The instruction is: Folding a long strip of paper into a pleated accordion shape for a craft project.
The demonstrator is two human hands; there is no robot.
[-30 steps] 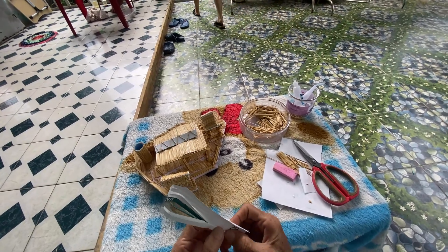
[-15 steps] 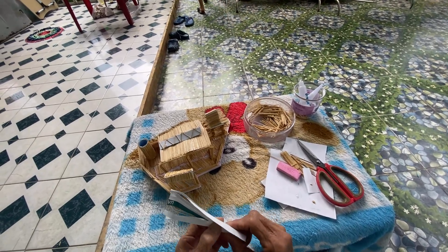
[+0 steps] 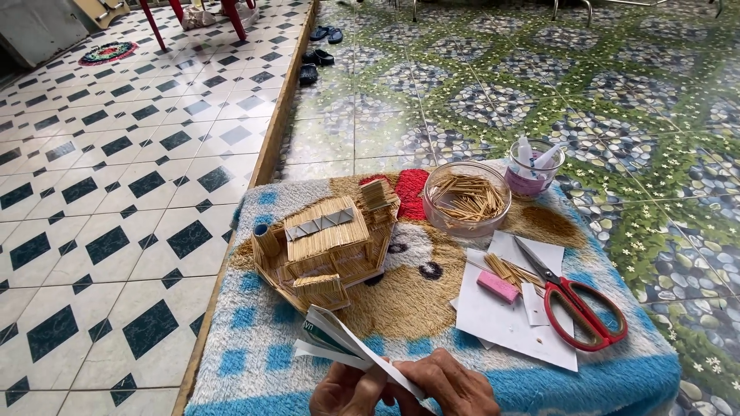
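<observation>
Surface: a low table draped with a fuzzy blanket [image 3: 254, 362], blue checks at the border, a bear picture in the middle. Tiled floor all round.

On it, left of centre: a model boat [image 3: 327, 250] built from small sticks, upright, with a folded-paper strip on its roof.

Right side: a white sheet [image 3: 501, 323] lying flat, carrying red-handled scissors [image 3: 574, 300], blades closed, a pink eraser [image 3: 499, 286], and a small bundle of sticks [image 3: 512, 271] touching the blades.

Behind the sheet: a clear bowl [image 3: 466, 200] of loose sticks; just beside it, to the right, a small glass cup [image 3: 536, 166] with white tubes and something pink.

Near edge, bottom of view: both hands together. Left hand [image 3: 351, 393] and right hand [image 3: 455, 389] both pinch a folded piece of paper [image 3: 347, 347], white with a green printed patch, which sticks up and left toward the boat's near end without touching it. Fingers closed on the paper; fingertips partly hidden behind it.

Judgement: the step in hand looks like creasing or shaping this paper into a part for the boat. Next move would call for a firm crease along the fold, then either the scissors, well apart to the right, or a fitting against the hull.
</observation>
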